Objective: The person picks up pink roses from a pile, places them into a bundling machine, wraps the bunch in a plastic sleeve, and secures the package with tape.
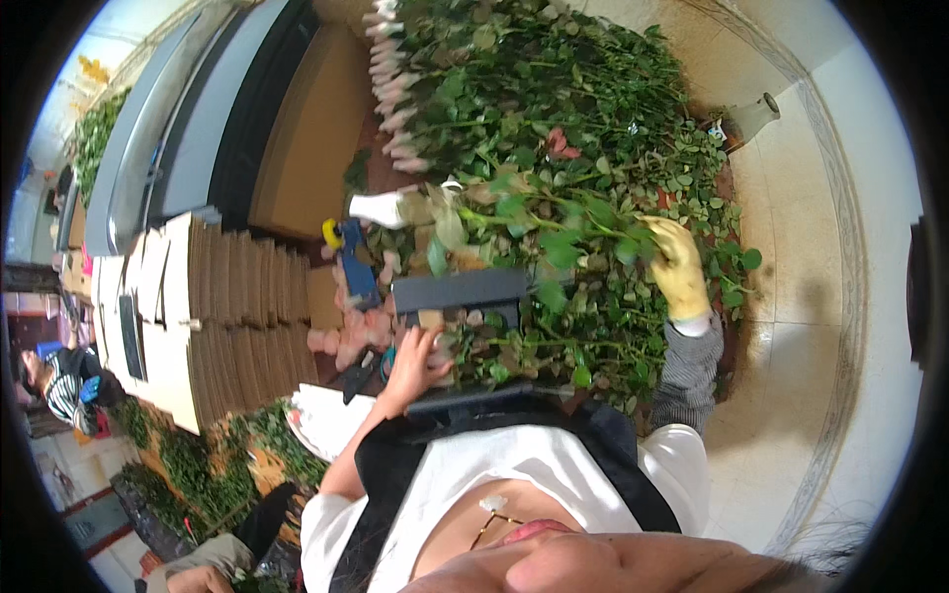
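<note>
My right hand, in a yellow glove, is closed round the lower end of a leafy flower stem. The stem stretches leftward across the bench, blurred, towards a white sleeve at its head end. My bare left hand rests with bent fingers beside a dark grey stand and a small tan block. What its fingers hold, if anything, is hidden. More leafy stems lie under and beside the stand. Pink-wrapped flower heads sit left of my left hand.
A large heap of leafy stems with pale pink wrapped heads lies at the far side. Stacked cardboard sheets stand at left, near a blue and yellow tool. A co-worker is at far left; another person's hand shows lower left.
</note>
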`<state>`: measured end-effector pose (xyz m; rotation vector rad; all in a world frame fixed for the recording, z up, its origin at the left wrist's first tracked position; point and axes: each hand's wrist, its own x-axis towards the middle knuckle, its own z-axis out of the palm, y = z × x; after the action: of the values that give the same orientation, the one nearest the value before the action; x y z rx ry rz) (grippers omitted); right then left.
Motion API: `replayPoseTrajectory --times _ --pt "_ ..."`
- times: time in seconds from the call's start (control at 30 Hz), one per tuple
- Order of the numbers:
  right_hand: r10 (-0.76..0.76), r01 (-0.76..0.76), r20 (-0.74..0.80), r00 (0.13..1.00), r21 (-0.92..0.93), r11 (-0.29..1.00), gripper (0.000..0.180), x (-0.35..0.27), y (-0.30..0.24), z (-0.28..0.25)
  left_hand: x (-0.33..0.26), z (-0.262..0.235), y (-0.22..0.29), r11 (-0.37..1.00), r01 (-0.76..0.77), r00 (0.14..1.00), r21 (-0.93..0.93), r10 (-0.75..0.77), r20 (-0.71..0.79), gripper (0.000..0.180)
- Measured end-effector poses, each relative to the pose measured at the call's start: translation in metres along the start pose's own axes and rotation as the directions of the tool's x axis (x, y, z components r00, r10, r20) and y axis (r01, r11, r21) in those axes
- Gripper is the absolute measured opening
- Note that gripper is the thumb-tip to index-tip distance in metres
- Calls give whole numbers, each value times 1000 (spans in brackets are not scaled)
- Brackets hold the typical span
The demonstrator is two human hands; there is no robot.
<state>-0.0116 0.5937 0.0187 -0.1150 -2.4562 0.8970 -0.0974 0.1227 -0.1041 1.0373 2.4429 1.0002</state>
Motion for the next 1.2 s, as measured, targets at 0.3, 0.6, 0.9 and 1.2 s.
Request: replayPoseTrajectory --times 0.3,0.6,0.9,1.2 --pt "351 -176 414 840 -405 897 26 -145 -43 47 -28 31 -57 958 -170 969 230 206 -140 63" --pt "182 -12 323 929 -466 885 50 -162 -58 58 -4 3 -26 881 -253 957 401 287 -28 40" --pt "47 86 242 969 -512 855 53 -133 -87 144 -3 -1 -18 908 -266 957 324 288 -22 51" --pt "-148 33 -195 970 -495 868 39 -89 -111 51 0 -2 -14 921 -266 957 284 288 -37 54"
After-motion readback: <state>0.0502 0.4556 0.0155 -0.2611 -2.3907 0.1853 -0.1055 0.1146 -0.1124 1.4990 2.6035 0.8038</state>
